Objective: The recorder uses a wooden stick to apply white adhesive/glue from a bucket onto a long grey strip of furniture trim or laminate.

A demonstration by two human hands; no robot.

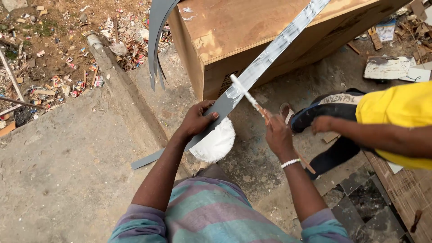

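From here the grey strip (270,54) runs off the top edge at one o'clock, its far end unseen. My left hand (196,120) covers part of it. The white bowl (215,143) sits half hidden beneath it. At three o'clock, another person's yellow sleeve (398,112) is cut off.

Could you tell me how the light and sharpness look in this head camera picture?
Head view: soft, even daylight, faint shadows; left hand and grey strip sharp; wet streaks on the strip shine; right hand and its stick slightly blurred.
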